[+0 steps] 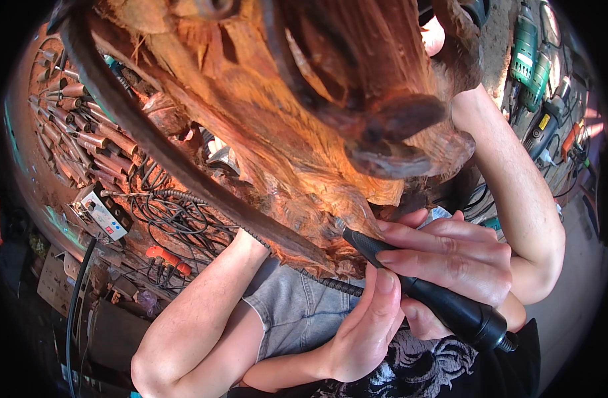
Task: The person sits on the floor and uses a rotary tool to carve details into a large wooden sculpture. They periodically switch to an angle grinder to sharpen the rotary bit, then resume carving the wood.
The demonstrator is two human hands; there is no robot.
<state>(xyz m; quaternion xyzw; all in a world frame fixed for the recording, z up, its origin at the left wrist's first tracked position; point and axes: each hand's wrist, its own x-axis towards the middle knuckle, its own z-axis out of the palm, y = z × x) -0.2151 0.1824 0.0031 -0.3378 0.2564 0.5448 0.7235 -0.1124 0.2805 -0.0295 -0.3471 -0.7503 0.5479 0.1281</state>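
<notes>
A large carved piece of reddish-brown wood [271, 126], with curving branches and grooves, fills the upper middle. My right hand [456, 259] wraps round a black rotary carving handpiece [443, 305], its fingers along the grip. The metal tip [340, 224] meets a carved fold at the wood's lower end, though the exact contact is small. From below, my left hand [367, 325] is closed, thumb and finger pinched against the front of the handpiece beside the wood. A dark curved branch [191, 172] runs down the left side.
My bare legs flank the wood. Several wooden-looking cylindrical pieces [105, 139] lie at far left, near tangled black cables [171, 212], a white control box [99, 215] and an orange plug piece [168, 260]. Green power tools [526, 50] and a dark grinder [543, 129] lie at upper right.
</notes>
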